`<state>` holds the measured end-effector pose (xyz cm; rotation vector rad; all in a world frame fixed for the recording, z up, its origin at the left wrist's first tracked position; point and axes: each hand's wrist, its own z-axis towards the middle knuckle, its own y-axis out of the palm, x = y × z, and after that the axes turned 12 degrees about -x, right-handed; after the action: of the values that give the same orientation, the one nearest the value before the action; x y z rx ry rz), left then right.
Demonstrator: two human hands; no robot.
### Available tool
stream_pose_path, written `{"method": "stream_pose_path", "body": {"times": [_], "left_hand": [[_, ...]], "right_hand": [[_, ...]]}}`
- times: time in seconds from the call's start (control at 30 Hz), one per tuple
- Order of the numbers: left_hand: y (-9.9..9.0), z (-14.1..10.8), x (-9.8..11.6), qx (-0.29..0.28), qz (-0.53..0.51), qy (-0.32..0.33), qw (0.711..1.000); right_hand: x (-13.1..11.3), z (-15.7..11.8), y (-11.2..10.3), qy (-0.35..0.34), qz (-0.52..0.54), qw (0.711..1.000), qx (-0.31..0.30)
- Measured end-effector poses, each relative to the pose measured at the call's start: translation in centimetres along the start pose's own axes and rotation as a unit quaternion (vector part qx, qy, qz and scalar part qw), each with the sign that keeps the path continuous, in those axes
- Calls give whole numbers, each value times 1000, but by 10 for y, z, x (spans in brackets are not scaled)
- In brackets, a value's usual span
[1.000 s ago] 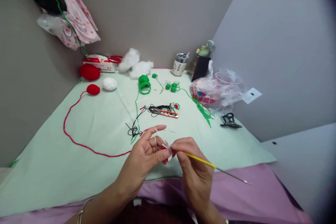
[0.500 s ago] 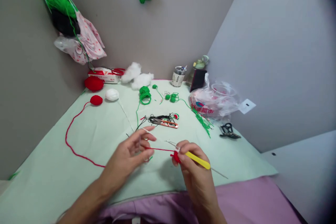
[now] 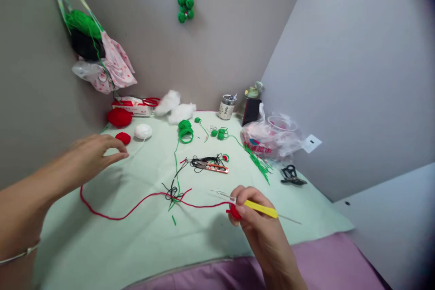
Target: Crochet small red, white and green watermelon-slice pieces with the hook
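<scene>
Right hand (image 3: 261,231): grip closed, pinching a yellow-handled hook (image 3: 261,209) together with a small red piece (image 3: 235,212), over the near part of the surface (image 3: 142,249). Left hand (image 3: 93,156): fingers apart, grip empty as far as we can tell, beside the small red ball (image 3: 123,138) and white ball (image 3: 143,132). Handling: we should pinch firmly, leave the red yarn (image 3: 207,206) slack and free of the black tangle (image 3: 172,191). Piece: red, compact, partly hidden by fingers, white at its top.
</scene>
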<state>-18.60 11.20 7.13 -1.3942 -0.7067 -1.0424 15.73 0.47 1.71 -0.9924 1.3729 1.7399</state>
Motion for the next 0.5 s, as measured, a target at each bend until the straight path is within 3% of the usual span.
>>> {"method": "stream_pose_path", "body": {"times": [0.07, 0.1, 0.2, 0.3, 0.4, 0.5], "left_hand": [[20, -7, 11, 25, 77, 37, 996], [34, -12, 19, 14, 52, 67, 996], [81, -28, 40, -121, -117, 95, 981], [118, -35, 48, -231, -146, 83, 958], [138, -35, 47, -288, -155, 68, 942], [147, -35, 45, -303, -160, 59, 937]], "right_hand": [[-3, 1, 3, -10, -18, 1000, 1], [-4, 1, 4, -14, -23, 1000, 0], [-4, 1, 7, -16, -24, 999, -16], [-4, -1, 8, -9, -21, 999, -32], [-3, -2, 6, -11, -14, 999, -45], [-1, -3, 4, -16, -7, 998, -54]]}}
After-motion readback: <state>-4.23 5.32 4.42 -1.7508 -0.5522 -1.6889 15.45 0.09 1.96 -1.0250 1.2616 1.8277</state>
